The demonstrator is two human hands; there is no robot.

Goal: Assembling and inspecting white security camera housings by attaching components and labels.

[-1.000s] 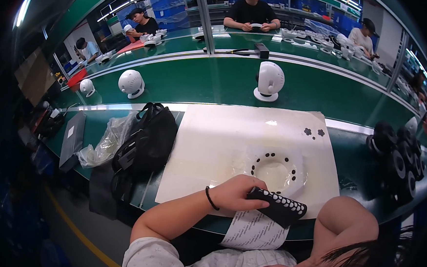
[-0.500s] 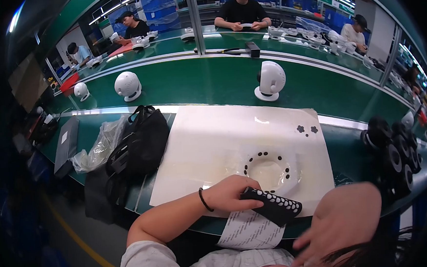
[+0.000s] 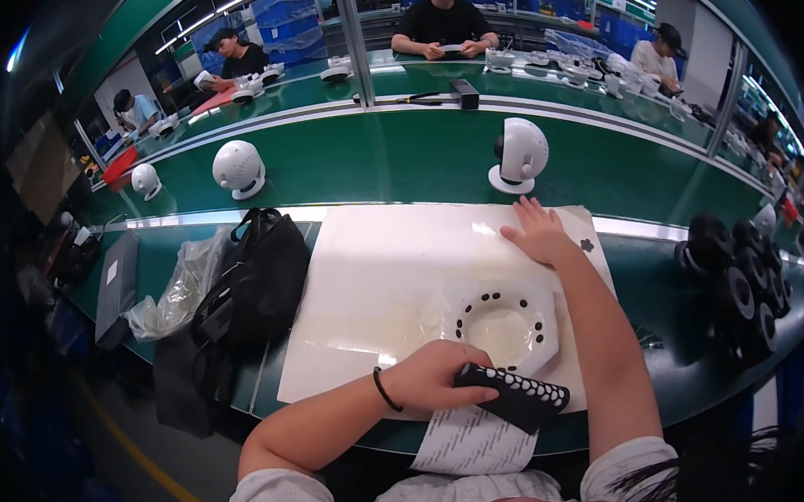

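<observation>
My left hand (image 3: 439,375) is closed around a rolled black strip of die-cut pads (image 3: 526,400) with a row of white oval gaps. Its printed white backing paper (image 3: 473,442) hangs toward my lap. My right hand (image 3: 541,231) reaches to the far right of a white board (image 3: 356,254), fingers spread and seemingly holding nothing. Whatever lies under its palm is hidden. Close by it on the board is a dark flower-shaped piece (image 3: 587,245). Between my arms sits a white octagonal plate (image 3: 542,288) with a round recess and several small black oval pads around it.
A white ball-shaped camera-like device (image 3: 523,152) stands just beyond my right hand; two more (image 3: 239,167) stand farther left. A black bag (image 3: 260,264), clear plastic bag (image 3: 179,288) and dark flat box (image 3: 116,278) lie left. Black round parts (image 3: 740,276) are piled right. Co-workers sit opposite.
My right hand has swung from near my body forward to the board's far right, now covering one of two flower-shaped pieces. My left hand keeps holding the strip.
</observation>
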